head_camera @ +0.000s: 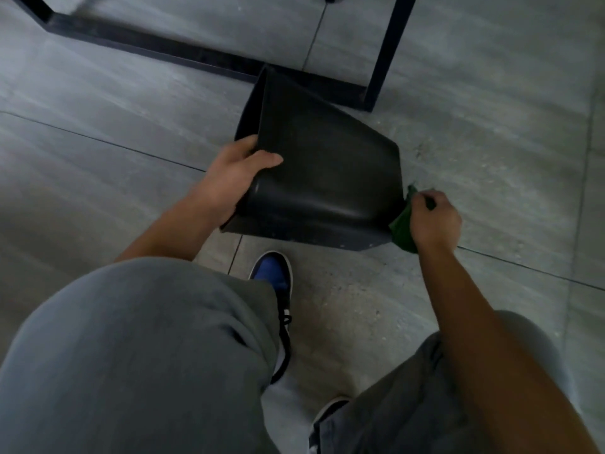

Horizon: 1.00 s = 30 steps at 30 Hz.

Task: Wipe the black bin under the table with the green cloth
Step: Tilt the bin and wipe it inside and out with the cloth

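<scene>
A: Where is the bin point(314, 178) lying?

B: On the grey floor point(491, 126), tipped over just in front of the table frame point(157, 49), which runs along the top of the view. Its long axis goes from about ten o'clock to four o'clock. I judge the open rim to be at the ten o'clock end and the base at four, though the mouth itself faces away and I can't see inside.

A: And the hands?

B: The left hand point(234, 173) is at the bin's nine o'clock side, thumb lying on top of the wall and fingers wrapped under the edge, a firm closed hold that seems to be steadying it. The right hand point(433, 219) sits at the bin's four o'clock corner, curled tight around the cloth point(403, 224).

A: Is the cloth on the bin?

B: It touches the end edge there, bunched between the hand and the plastic (only a small green wad shows, the rest is hidden in the fist).

A: So which way next?

B: Probably the right hand, being nearer the unwiped broad side, sweeps from four toward ten o'clock along that axis while the left keeps the bin from rolling.
</scene>
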### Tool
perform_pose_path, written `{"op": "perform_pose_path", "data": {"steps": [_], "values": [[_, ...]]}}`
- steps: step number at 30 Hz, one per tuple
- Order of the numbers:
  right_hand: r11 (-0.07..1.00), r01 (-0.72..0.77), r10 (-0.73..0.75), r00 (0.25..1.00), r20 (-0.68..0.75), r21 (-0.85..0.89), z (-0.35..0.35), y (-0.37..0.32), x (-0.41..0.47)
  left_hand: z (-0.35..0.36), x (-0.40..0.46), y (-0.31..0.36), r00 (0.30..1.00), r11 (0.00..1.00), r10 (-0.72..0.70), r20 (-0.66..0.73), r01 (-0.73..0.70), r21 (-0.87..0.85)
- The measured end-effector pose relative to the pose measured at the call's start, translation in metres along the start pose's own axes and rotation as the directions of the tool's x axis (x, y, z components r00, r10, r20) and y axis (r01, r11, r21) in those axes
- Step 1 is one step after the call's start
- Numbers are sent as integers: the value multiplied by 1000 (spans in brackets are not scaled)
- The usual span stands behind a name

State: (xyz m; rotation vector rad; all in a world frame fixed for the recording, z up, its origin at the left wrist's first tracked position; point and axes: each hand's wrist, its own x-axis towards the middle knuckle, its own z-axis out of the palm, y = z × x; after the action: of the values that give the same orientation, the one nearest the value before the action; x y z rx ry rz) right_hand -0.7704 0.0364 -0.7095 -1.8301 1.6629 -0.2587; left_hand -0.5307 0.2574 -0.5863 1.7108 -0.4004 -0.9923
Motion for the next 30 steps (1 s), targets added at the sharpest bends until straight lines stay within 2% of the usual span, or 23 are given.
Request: {"op": "perform_pose_path", "data": {"steps": [2, 4, 6, 8, 11, 14, 16, 19, 23, 30], "values": [[996, -7, 11, 999, -34, 90, -11, -4, 7, -3, -3, 8, 982, 1000, 23, 188, -26, 14], [983, -42, 49, 998, -33, 178, -17, -3, 11, -3, -7, 11, 953, 976, -14, 304, -53, 213], [965, -82, 89, 996, -15, 251, -17, 0, 11, 0, -9, 13, 948, 901, -42, 317, -101, 423], [952, -113, 120, 993, -9, 284, -15, 1, 10, 2, -8, 17, 948, 849, 9, 319, -176, 498], [934, -110, 124, 992, -20, 339, -14, -2, 8, 6, -3, 34, 950, 833, 105, 296, -246, 496], [910, -105, 131, 991, -39, 402, -19, -6, 9, 14, 6, 54, 950, 860, 142, 278, -257, 440], [901, -103, 138, 989, -53, 422, -23, -7, 10, 20, 6, 60, 944, 881, 134, 302, -253, 400], [891, -101, 144, 988, -65, 442, -26, -7, 7, 23, -1, 57, 937, 868, 100, 335, -247, 431], [889, -96, 126, 991, -38, 447, -25, -8, 2, 16, -9, 36, 949, 890, 54, 311, -187, 416], [927, 20, -25, 1000, 11, 375, -17, -26, -20, 19, -11, 17, 960, 862, 64, 274, -192, 470]]}}
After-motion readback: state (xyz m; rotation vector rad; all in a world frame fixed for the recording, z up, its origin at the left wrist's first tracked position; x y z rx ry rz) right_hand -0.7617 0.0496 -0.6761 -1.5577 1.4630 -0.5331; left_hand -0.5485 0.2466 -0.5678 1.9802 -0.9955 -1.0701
